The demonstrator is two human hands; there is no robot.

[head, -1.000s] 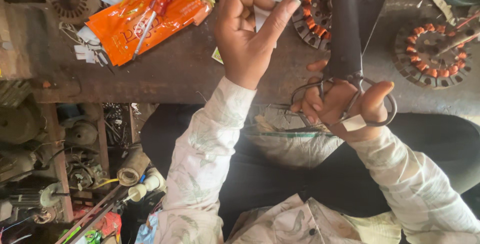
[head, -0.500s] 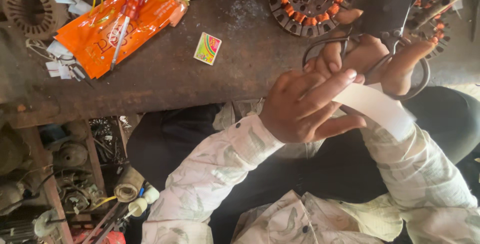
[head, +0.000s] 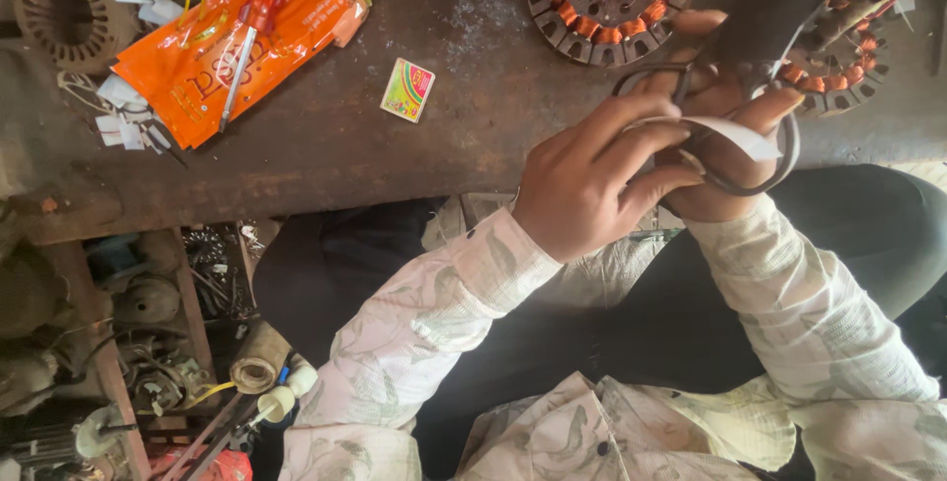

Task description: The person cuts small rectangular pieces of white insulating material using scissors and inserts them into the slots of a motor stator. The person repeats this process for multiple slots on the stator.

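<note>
My right hand (head: 725,180) grips large dark scissors (head: 764,22), its fingers through the handle loops and the blades pointing up toward the bench. My left hand (head: 592,180) lies right beside it, fingers pinching a white paper strip (head: 740,136) that runs across the scissor handles. Both hands hover over my lap at the front edge of the worn bench (head: 473,116). Both arms wear pale patterned sleeves.
Two copper-wound motor stators (head: 607,2) (head: 848,52) lie on the bench behind the hands. A small colourful box (head: 407,89) sits mid-bench, beside an orange packet (head: 207,57) with red screwdrivers (head: 252,22). A bare metal ring core (head: 59,12) is far left. Cluttered shelves (head: 148,343) lie lower left.
My left hand came down from above the bench with the white strip and closed in on the right hand. The strip now lies across the scissor handles.
</note>
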